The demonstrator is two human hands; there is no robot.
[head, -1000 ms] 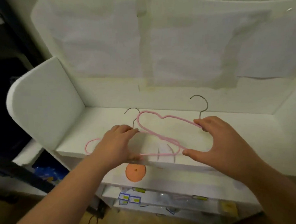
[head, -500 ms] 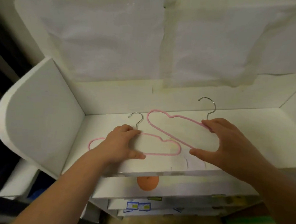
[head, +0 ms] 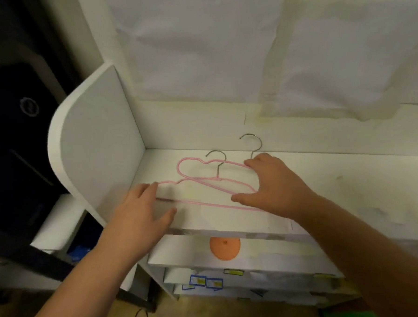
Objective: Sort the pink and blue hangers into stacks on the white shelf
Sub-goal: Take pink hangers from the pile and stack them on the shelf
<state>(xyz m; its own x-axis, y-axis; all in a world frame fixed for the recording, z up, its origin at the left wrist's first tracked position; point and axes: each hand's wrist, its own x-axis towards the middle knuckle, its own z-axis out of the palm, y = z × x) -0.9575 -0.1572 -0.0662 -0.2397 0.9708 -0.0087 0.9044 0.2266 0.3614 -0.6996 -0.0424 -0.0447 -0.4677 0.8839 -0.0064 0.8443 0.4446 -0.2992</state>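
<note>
Head camera is looking down at two pink hangers lying on the top of a white shelf [head: 350, 189]. The right hand [head: 274, 186] is holding the upper pink hanger [head: 191, 160]; its fingers are curling over the wire at the neck and its thumb is reaching under the lower bar. This hanger's silver hook [head: 252, 142] is sticking out just past the fingertips. The left hand [head: 143, 210] is resting on the left end of the lower pink hanger [head: 205, 204], with its fingers lying nearly straight over the wire and its thumb spreading out to the side. I cannot tell if it is gripping the wire. The second silver hook [head: 216, 161] is sitting between the two hands, and the two hangers are crossing each other there. Just left of the left hand, the shelf's white side panel [head: 98, 140] is standing upright. Below the right hand, an orange round sticker [head: 225, 249] is showing on a lower shelf. Farther down, small blue-edged labels [head: 206, 281] are showing, but their writing is too blurry to read. Far left of the left hand, a dark thing with a round white logo [head: 29, 107] is showing.
</note>
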